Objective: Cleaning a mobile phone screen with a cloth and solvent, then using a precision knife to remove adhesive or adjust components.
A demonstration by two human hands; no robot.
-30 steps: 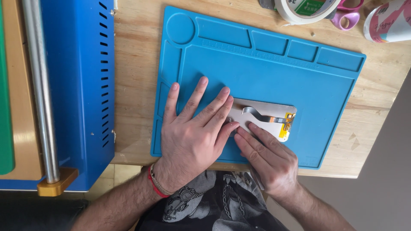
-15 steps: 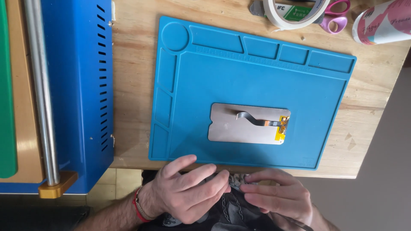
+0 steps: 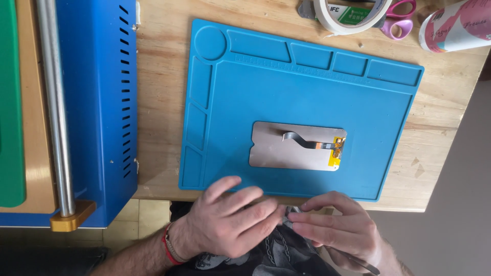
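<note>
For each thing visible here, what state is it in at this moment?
Phone screen panel: lying back side up on the mat, untouched.
Blue mat: flat on the wooden table.
Tape roll: lying flat.
Left hand: at the table edge, fingertips meeting the right hand.
Right hand: pinching something small, unclear what.

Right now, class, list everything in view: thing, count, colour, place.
work mat: 1, blue, on the table
phone screen panel: 1, copper-grey, face down on the mat
flex cable: 1, grey with yellow end, on the panel
machine: 1, blue, left of the mat
tape roll: 1, white, top edge
scissors: 1, pink handles, beside the tape
cup: 1, pink-white, top right
table: 1, wooden
left hand: near table edge
right hand: fingertips meeting the left
</note>
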